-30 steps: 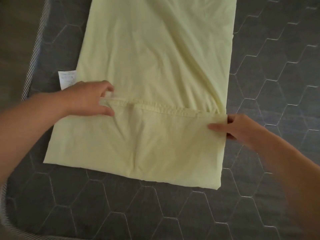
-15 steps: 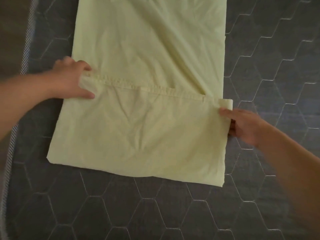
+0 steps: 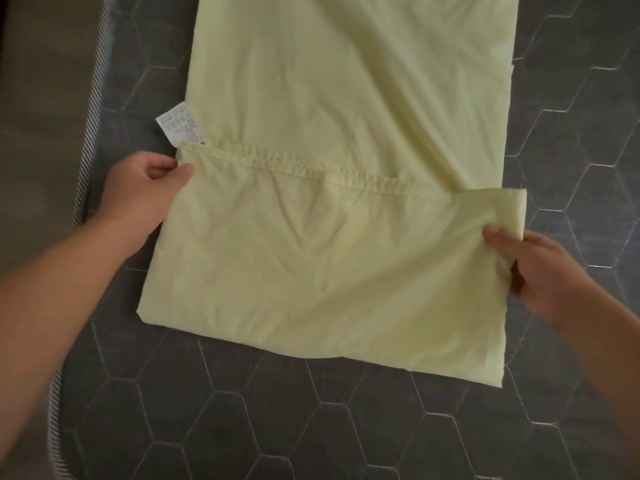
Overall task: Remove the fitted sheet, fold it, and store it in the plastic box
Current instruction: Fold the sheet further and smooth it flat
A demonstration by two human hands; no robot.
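Both hands, left hand (image 3: pixel 138 199) and right hand (image 3: pixel 547 271), pinch the half-folded fitted sheet (image 3: pixel 329 265) on the bare mattress (image 3: pixel 346 427); boxing remains.

The fitted sheet (image 3: pixel 346 98) runs off the top edge; its care label's (image 3: pixel 180 128) print is illegible

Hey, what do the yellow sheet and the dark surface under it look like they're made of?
The sheet looks like thin matte woven cloth, likely cotton: soft creases, stitched hem. The mattress looks like dark quilted fabric, with pale hexagon stitching. The label may be paper or satin; unclear.
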